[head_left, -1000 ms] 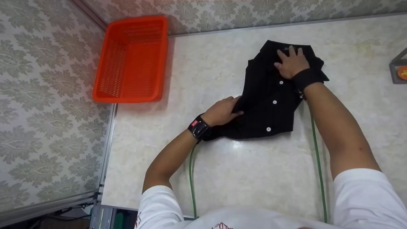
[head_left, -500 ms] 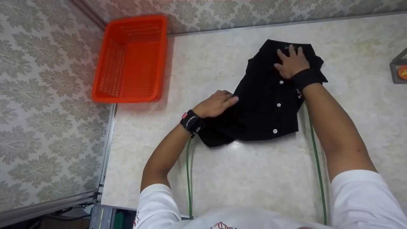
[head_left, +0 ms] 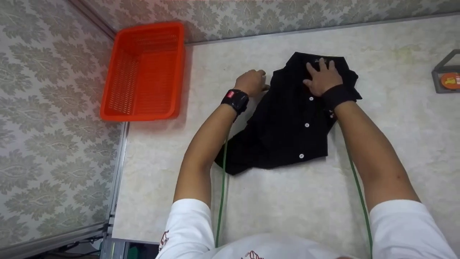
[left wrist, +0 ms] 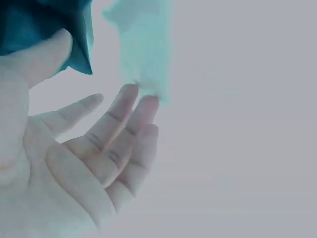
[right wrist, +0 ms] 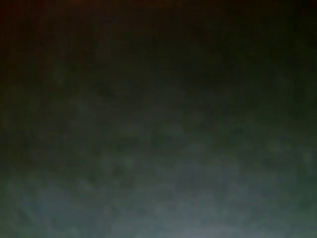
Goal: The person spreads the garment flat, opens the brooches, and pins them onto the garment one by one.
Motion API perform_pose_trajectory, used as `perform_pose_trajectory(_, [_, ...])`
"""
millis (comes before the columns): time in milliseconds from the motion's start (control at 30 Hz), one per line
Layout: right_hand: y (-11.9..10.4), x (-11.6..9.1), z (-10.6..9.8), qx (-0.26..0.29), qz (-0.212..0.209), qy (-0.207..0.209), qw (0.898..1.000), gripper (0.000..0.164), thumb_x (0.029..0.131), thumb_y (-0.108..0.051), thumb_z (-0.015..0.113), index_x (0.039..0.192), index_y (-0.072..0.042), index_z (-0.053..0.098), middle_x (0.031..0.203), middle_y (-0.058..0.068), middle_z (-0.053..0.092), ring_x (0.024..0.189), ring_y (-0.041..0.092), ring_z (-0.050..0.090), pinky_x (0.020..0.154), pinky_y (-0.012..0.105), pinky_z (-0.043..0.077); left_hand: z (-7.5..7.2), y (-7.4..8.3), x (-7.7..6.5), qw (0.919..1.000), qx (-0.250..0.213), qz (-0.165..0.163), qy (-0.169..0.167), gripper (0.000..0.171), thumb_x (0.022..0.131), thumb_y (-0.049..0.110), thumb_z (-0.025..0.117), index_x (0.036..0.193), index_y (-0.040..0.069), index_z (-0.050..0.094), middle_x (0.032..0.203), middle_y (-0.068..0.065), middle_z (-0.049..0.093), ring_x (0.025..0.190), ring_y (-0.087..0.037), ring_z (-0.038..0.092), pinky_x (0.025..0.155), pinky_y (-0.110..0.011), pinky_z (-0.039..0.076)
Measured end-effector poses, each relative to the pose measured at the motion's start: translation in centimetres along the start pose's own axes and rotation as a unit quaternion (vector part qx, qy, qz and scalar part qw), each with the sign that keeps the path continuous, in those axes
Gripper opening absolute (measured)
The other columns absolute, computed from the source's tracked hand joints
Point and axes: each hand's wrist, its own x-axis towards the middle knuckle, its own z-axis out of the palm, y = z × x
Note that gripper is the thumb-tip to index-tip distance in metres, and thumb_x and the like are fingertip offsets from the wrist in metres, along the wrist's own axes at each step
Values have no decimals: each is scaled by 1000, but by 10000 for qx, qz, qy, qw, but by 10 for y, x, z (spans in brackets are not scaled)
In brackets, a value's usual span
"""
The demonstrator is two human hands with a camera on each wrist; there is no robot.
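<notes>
A black shirt (head_left: 284,133) with white buttons lies folded on the table in the head view, its collar end toward the wall. My right hand (head_left: 324,80) rests flat near the collar with its fingers spread. Just left of the shirt's upper side is my left hand (head_left: 251,82), its fingertips close to the cloth edge. In the left wrist view, the left hand (left wrist: 99,144) has loosely bent fingers with nothing between them, and a dark corner of the shirt (left wrist: 44,25) shows by the thumb. The right wrist view is dark and blurred.
An orange-red plastic basket (head_left: 156,79) stands at the back left of the pale table (head_left: 287,205), against the wall. At the right edge sits a grey frame-like object (head_left: 440,77) with an orange round part. Green cords (head_left: 221,201) run from both wrists toward the body.
My left hand has let go of the shirt's left edge and moved up and away toward the wall. The flap it held now lies spread to the lower left. The right hand stays in place.
</notes>
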Motion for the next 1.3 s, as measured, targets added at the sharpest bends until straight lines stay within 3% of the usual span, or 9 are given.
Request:
perform_pose_trajectory(167, [-5, 0, 5, 112, 34, -12, 9999, 62, 99, -42, 29, 150, -14, 6, 150, 29, -5, 132, 54, -5, 106, 60, 10, 10, 12, 20, 9970, 397, -83, 664, 45, 88, 31, 57, 132, 23, 51, 115, -9, 54, 101, -24, 55, 78, -40, 49])
perform_pose_trajectory(333, [-5, -1, 7, 111, 89, 15, 9999, 61, 100, -40, 31, 150, -13, 8, 149, 30, -3, 131, 55, -3, 105, 61, 13, 23, 21, 38, 9925, 476, -259, 1092, 28, 97, 20, 43, 120, 22, 58, 109, -9, 54, 96, -23, 55, 76, -38, 49])
perform_pose_trajectory(433, [-4, -2, 7, 96, 97, -5, 9999, 61, 100, -39, 32, 150, -13, 8, 149, 30, -3, 131, 56, -2, 105, 61, 14, 26, 25, 40, 9914, 526, -316, 1153, 29, 99, 14, 36, 110, 15, 63, 105, -9, 57, 94, -23, 57, 74, -38, 50])
perform_pose_trajectory(600, [-3, -1, 5, 138, 93, -2, 9999, 62, 99, -39, 32, 150, -13, 8, 149, 30, -3, 132, 55, -3, 105, 61, 13, 25, 26, 39, 9931, 216, -358, 1098, 29, 97, 10, 39, 98, 13, 68, 100, -7, 62, 92, -20, 60, 73, -36, 52])
perform_pose_trajectory(800, [-4, -1, 3, 81, 83, -4, 9999, 62, 99, -40, 32, 150, -13, 8, 149, 30, -4, 131, 55, -2, 105, 61, 14, 25, 31, 43, 9908, -146, -585, 1214, 26, 101, 15, 34, 115, 13, 56, 104, -6, 60, 87, -21, 61, 71, -35, 51])
perform_pose_trajectory(900, [-5, -1, 2, 8, 61, -22, 10000, 62, 99, -40, 31, 150, -13, 8, 149, 30, -3, 132, 55, -1, 105, 61, 15, 22, 33, 44, 9914, -263, -465, 1191, 29, 100, 17, 36, 116, 18, 61, 106, -3, 61, 91, -18, 60, 73, -33, 51])
perform_pose_trajectory(1100, [-4, 0, -1, 2, 15, -14, 10000, 62, 99, -41, 31, 150, -13, 7, 149, 30, -3, 131, 56, -1, 105, 62, 15, 15, 33, 47, 9919, -313, -324, 1186, 31, 97, 12, 41, 98, 22, 71, 103, 2, 66, 92, -15, 62, 73, -32, 51])
perform_pose_trajectory(1300, [0, 0, -3, 112, -27, -36, 9999, 64, 99, -41, 33, 150, -14, 7, 150, 29, -4, 132, 55, -3, 104, 62, 14, 6, 27, 40, 9891, -494, -290, 1358, 30, 94, 8, 44, 86, 20, 71, 93, 4, 66, 80, -11, 59, 68, -30, 50])
